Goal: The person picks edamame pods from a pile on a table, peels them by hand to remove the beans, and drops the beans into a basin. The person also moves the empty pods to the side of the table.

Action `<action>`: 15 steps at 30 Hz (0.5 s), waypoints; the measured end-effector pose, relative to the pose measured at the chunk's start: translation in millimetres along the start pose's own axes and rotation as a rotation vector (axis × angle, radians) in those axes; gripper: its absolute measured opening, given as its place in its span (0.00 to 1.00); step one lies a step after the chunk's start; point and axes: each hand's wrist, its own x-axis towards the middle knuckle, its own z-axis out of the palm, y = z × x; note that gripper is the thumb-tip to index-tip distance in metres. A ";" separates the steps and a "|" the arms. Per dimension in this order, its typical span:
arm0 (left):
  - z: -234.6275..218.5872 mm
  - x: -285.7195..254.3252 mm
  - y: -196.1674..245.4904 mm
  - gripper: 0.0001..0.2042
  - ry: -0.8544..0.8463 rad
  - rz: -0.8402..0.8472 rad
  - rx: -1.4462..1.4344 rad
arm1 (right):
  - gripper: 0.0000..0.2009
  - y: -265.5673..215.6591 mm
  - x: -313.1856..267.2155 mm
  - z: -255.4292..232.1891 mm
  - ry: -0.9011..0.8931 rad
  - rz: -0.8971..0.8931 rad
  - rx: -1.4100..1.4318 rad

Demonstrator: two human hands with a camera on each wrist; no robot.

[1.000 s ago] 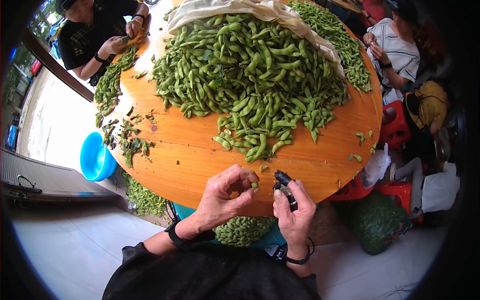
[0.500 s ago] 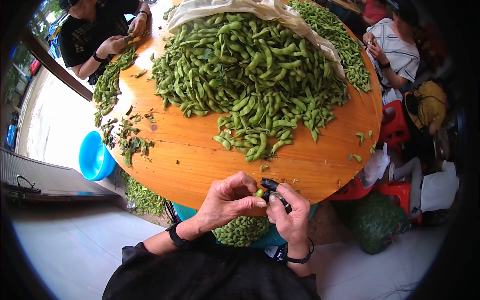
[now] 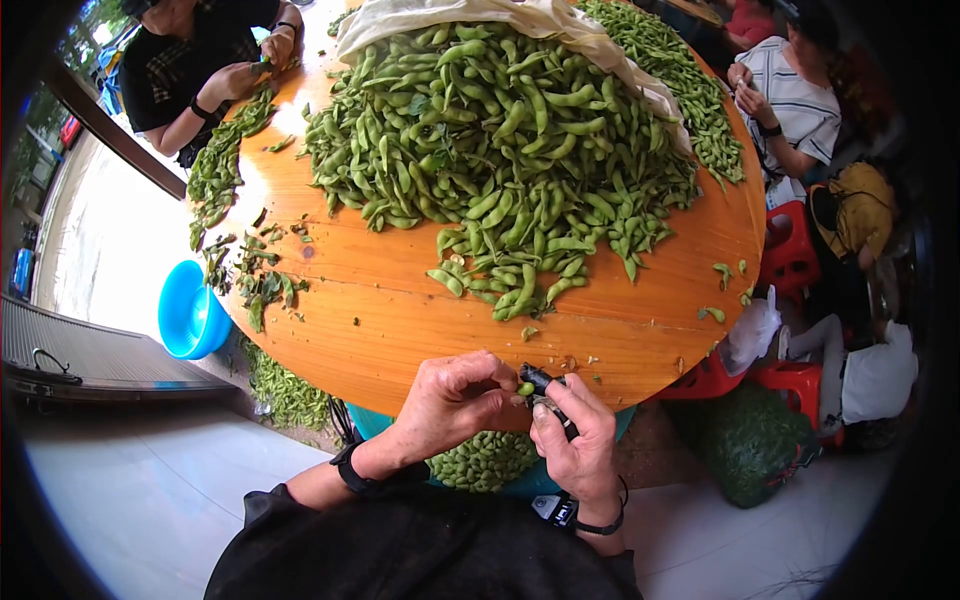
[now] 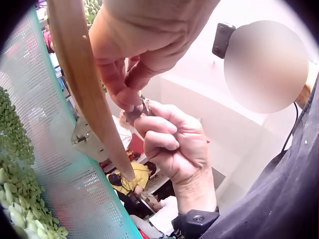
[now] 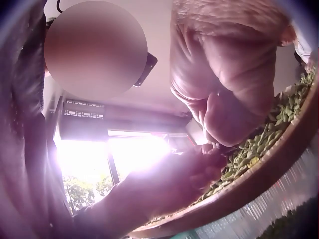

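Observation:
Just over the near table edge, my left hand (image 3: 455, 405) pinches a small green soybean pod (image 3: 526, 389) between thumb and fingertips. My right hand (image 3: 580, 435) meets it from the right, its thumb and fingers curled in at the pod. Black wrapping (image 3: 535, 377) covers its fingertip, and another black band lies lower on the fingers. In the left wrist view both hands' fingertips come together around a small dark piece (image 4: 143, 107). Below the hands, a teal basket (image 4: 112, 211) holds green beans (image 3: 485, 460). A large heap of green soybean pods (image 3: 500, 140) covers the table ahead.
The round wooden table (image 3: 400, 310) carries a cream cloth (image 3: 540, 18) behind the heap and scraps (image 3: 265, 287) at left. A blue basin (image 3: 193, 315) stands left, red stools (image 3: 790, 245) and a green net sack (image 3: 755, 445) right. People sit across the table.
My right hand, apart from the left a second ago, has moved left until its fingertips meet the pod. My left hand has lowered slightly, still pinching it.

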 end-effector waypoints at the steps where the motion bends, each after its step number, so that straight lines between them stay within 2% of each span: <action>1: 0.7 -0.2 1.4 0.04 0.013 -0.020 0.007 | 0.08 1.4 -0.2 -0.3 -0.009 -0.032 -0.034; 3: 1.9 -0.8 0.0 0.04 0.025 -0.040 0.014 | 0.08 4.8 0.8 -0.6 -0.015 -0.039 -0.052; 6: 2.9 -2.6 -5.3 0.04 0.023 -0.086 -0.121 | 0.08 3.3 2.0 0.0 -0.020 -0.033 -0.010; 8: 1.8 -3.2 -5.4 0.03 -0.063 -0.206 -0.454 | 0.07 2.1 2.4 -0.3 -0.020 -0.019 0.049; 10: -1.0 -1.8 -3.1 0.04 -0.084 -0.272 -0.558 | 0.08 2.4 2.8 -2.7 -0.075 0.089 0.374; 11: -2.1 -0.9 -2.2 0.05 -0.106 -0.338 -0.663 | 0.08 2.8 3.1 -3.8 -0.073 0.089 0.374; 13: -3.3 -0.3 -5.1 0.06 -0.132 -0.371 -0.773 | 0.10 4.0 4.1 -5.4 -0.132 0.171 0.659; 15: -4.3 1.1 -5.8 0.07 -0.158 -0.403 -0.881 | 0.10 7.1 5.1 -6.6 -0.154 0.202 0.742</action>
